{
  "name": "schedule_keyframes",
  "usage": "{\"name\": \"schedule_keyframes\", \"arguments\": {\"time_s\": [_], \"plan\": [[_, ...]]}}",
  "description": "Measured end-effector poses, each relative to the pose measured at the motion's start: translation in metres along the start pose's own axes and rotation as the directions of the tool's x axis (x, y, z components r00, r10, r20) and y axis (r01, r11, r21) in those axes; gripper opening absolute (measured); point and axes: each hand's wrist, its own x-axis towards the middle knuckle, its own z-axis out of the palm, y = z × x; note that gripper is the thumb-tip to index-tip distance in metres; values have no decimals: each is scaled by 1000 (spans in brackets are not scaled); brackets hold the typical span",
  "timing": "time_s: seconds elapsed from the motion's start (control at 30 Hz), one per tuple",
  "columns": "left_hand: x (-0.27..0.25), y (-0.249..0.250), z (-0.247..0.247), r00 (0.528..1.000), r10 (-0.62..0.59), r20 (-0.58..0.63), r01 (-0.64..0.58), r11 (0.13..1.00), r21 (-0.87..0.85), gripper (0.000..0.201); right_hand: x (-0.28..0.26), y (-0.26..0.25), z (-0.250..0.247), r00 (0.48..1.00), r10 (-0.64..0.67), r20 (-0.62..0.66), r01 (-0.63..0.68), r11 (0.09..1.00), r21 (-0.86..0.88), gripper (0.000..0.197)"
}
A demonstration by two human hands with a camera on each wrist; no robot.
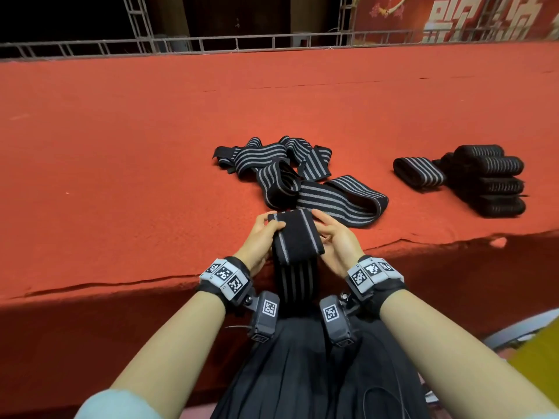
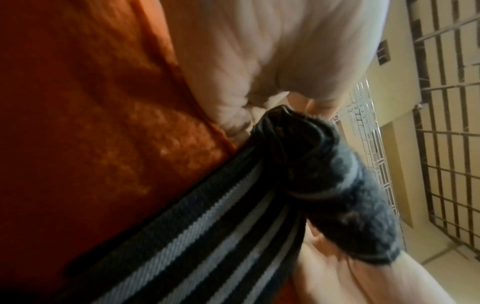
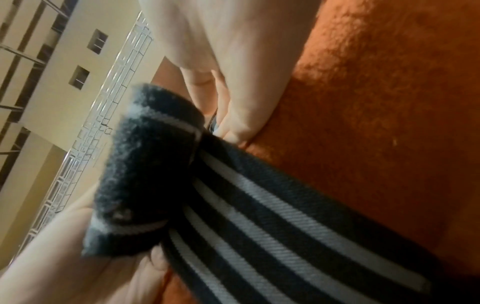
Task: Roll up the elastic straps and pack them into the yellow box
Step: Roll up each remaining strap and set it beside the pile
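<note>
Both hands hold one black elastic strap with grey stripes just above the near edge of the red carpet. Its upper end is folded into a short flat roll. My left hand grips the roll's left side and my right hand grips its right side. The strap's loose tail hangs down over the edge toward my lap. The left wrist view shows the roll's end under my left hand. In the right wrist view the roll sits beside my right hand. A yellow box shows partly at the lower right.
A tangle of loose striped straps lies on the red carpet beyond my hands. To the right lies one rolled strap next to a stack of several rolled straps. A metal railing runs along the carpet's far edge.
</note>
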Motion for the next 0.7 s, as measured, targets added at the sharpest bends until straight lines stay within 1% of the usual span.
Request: {"name": "schedule_keyframes", "arguments": {"time_s": [0.03, 0.07, 0.1, 0.17, 0.2, 0.23, 0.3, 0.37, 0.4, 0.43, 0.47, 0.53, 0.57, 0.63, 0.7], "plan": [[2, -1, -1, 999, -5, -34, 5, 1000, -11, 31, 0, 0, -2, 999, 33, -7, -33, 999, -7, 35], [3, -1, -2, 998, -14, -65, 12, 999, -33, 33, 1, 0, -2, 997, 74, -6, -74, 995, -72, 35], [5, -2, -4, 996, -31, -84, 25, 997, -66, 35, 2, 1, -2, 993, 115, 4, -112, 975, -190, 40], [6, 0, -7, 997, -41, -69, 31, 989, -146, 34, 1, -2, 5, 985, 171, 18, -147, 893, -425, 58], [4, 2, -7, 998, -38, -52, 28, 983, -183, 32, 3, -2, 7, 979, 202, 30, -161, 853, -497, 63], [2, 3, -8, 999, -41, -35, 33, 976, -217, 31, 3, -4, 10, 972, 230, 54, -167, 833, -528, 65], [2, 3, -11, 999, -44, -4, 41, 963, -266, 32, 1, -8, 13, 956, 277, 100, -178, 816, -550, 60], [2, 3, -13, 999, -31, 13, 34, 955, -294, 36, 1, -13, 14, 945, 286, 161, -121, 760, -638, 42], [3, 2, -13, 1000, -19, 13, 22, 955, -297, 38, 3, -13, 12, 947, 266, 179, -81, 740, -668, 36], [3, 2, -13, 1000, -2, 14, 5, 963, -270, 39, 5, -13, 11, 956, 229, 184, -49, 741, -669, 35], [3, 0, -13, 999, 19, 36, -10, 975, -223, 40, 6, -12, 10, 963, 193, 191, -30, 773, -634, 36], [2, -4, -10, 993, 65, 96, -59, 996, -67, 44, 8, -12, 8, 971, 124, 206, 2, 851, -525, 39], [2, -7, -9, 989, 91, 117, -94, 995, 18, 48, 8, -12, 6, 974, 94, 207, 20, 872, -490, 39], [4, -13, -9, 982, 123, 140, -140, 983, 118, 49, 8, -13, 2, 977, 57, 206, 49, 879, -474, 38], [7, -14, -11, 981, 123, 153, -143, 982, 124, 47, 6, -15, 1, 975, 62, 215, 52, 872, -487, 39]]}}
